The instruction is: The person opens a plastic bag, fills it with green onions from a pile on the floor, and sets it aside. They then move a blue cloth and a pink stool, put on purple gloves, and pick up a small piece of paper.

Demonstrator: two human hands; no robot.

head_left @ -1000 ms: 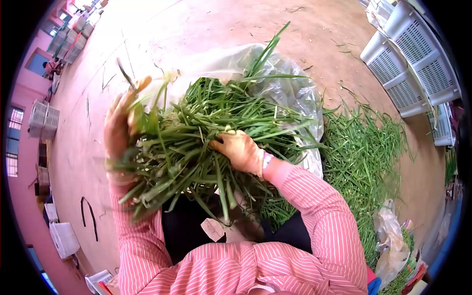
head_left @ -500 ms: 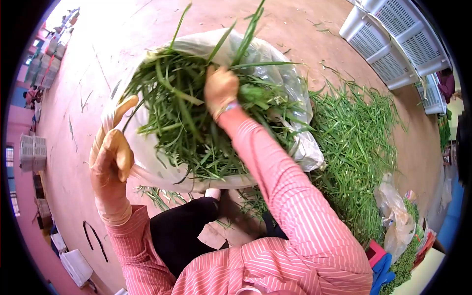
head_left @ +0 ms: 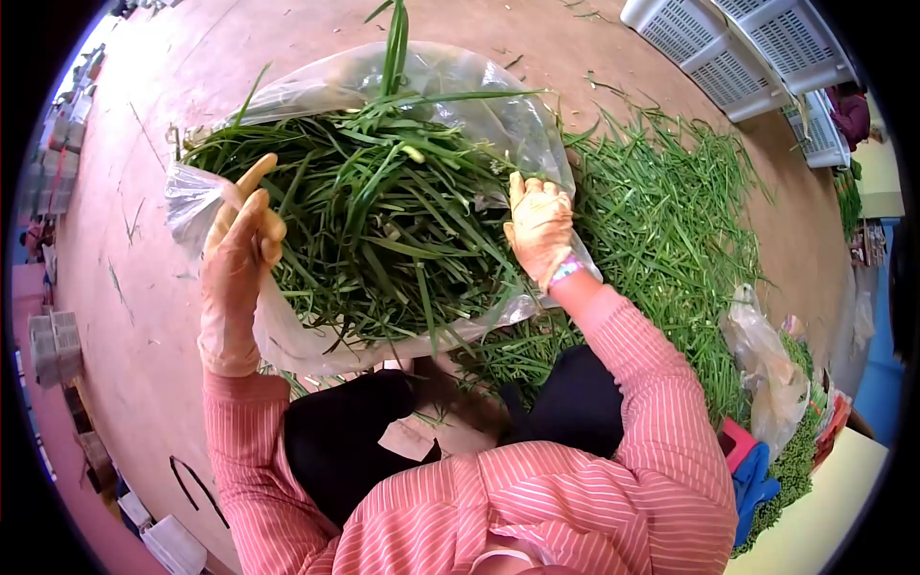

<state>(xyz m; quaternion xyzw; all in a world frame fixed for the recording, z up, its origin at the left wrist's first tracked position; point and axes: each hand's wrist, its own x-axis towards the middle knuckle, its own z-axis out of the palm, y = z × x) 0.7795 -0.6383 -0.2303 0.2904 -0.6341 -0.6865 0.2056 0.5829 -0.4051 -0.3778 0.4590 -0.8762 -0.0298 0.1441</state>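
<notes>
Clearly the bag (head_left: pixel 450 81) of greens (head_left: pixel 383 220) sits before your knees: thin, slippery film and a light, floppy load, best held by the rim. Your right hand (head_left: pixel 539 225) clasps that rim. Your left hand (head_left: pixel 240 259) lies along it with fingers straight, so I cannot tell its grip. The bag's bottom is hidden.

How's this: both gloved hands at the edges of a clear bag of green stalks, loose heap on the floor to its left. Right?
No. Head view: the loose heap lies to the right of the clear bag, not left. Left hand and right hand are at its edges.
</notes>
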